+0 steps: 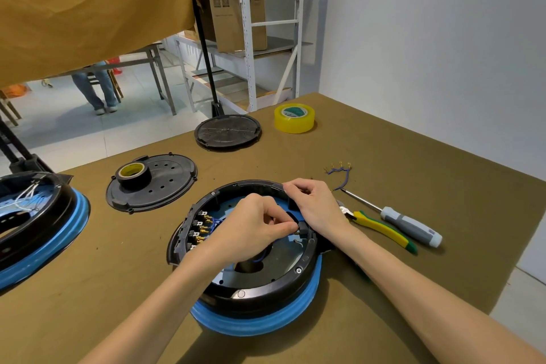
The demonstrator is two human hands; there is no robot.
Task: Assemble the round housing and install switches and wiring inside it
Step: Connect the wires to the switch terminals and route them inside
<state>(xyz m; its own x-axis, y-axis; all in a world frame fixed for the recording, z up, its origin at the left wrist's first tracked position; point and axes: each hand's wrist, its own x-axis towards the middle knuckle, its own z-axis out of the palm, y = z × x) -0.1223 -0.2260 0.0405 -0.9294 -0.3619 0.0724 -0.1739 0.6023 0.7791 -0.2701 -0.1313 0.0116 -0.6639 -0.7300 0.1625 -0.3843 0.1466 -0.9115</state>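
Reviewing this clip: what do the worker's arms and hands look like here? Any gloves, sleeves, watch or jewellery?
Both forearms are bare up to the frame's lower edge, with no sleeve cuff in view. The left hand and right hand wear no gloves. No watch, wristband or bracelet shows on either wrist, and no ring is visible on the fingers that can be seen. Fingernails look short and unpainted.

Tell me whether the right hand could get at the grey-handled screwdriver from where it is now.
Probably yes. The grey-handled screwdriver lies uncovered on the table just right of the right hand, beside the yellow-and-green pliers. But that hand grips the round black housing's rim and must release it first.
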